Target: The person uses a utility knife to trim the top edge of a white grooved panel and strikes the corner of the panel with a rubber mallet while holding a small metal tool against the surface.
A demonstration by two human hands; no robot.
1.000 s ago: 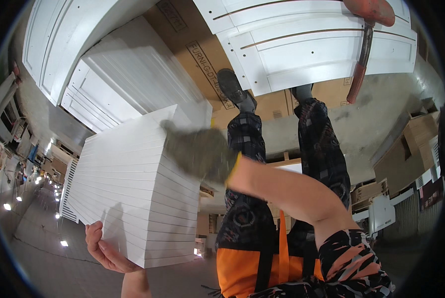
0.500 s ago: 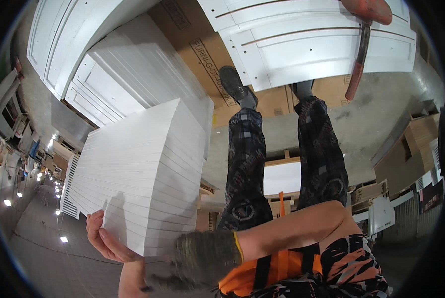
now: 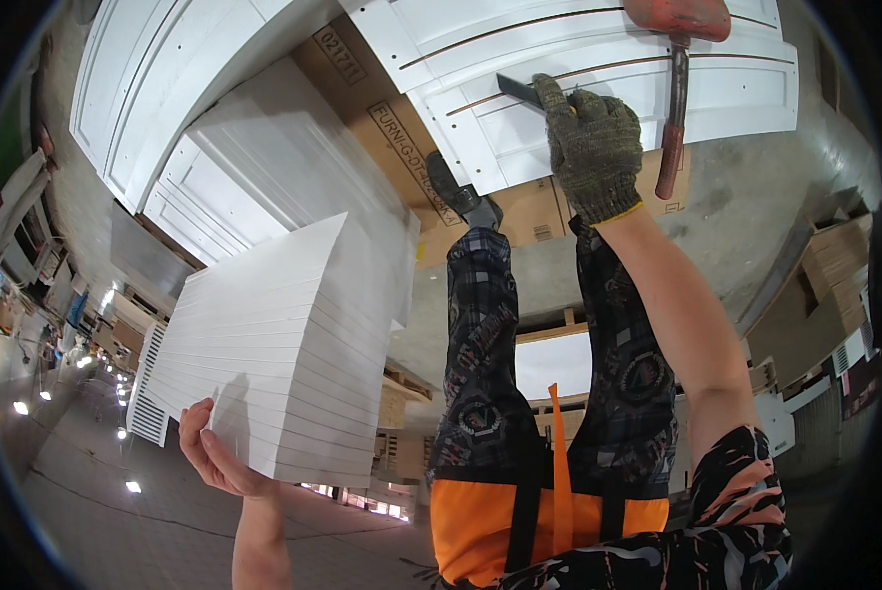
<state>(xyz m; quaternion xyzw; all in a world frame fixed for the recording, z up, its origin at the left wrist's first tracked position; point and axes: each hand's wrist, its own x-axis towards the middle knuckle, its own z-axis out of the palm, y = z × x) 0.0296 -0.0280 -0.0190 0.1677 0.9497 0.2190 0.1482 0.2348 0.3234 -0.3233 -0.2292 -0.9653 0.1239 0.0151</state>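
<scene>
My left hand (image 3: 222, 454), bare, is at the near left corner of a tall stack of white boards (image 3: 264, 324). Its fingers are loosely bent and slightly apart; whether they touch the boards I cannot tell. My right hand (image 3: 595, 147) wears a dark knitted glove with a yellow cuff. It is closed round a dark flat-bladed tool (image 3: 519, 90), whose handle the glove hides. Hand and tool are over white grooved panels (image 3: 529, 147) with small holes. A mallet (image 3: 679, 98) with a red head lies across these panels, right of the glove.
Brown printed cardboard (image 3: 392, 128) lies under the panels, beside my feet. More white panels (image 3: 165, 88) are stacked at the far left. Cardboard boxes (image 3: 805, 295) stand at the right. A white surface with a wooden edge (image 3: 554, 366) shows between my legs.
My gloved right hand has moved from beside the left hand, far up and right to the white panels, where the flat-bladed tool now shows in it. The left hand has barely moved.
</scene>
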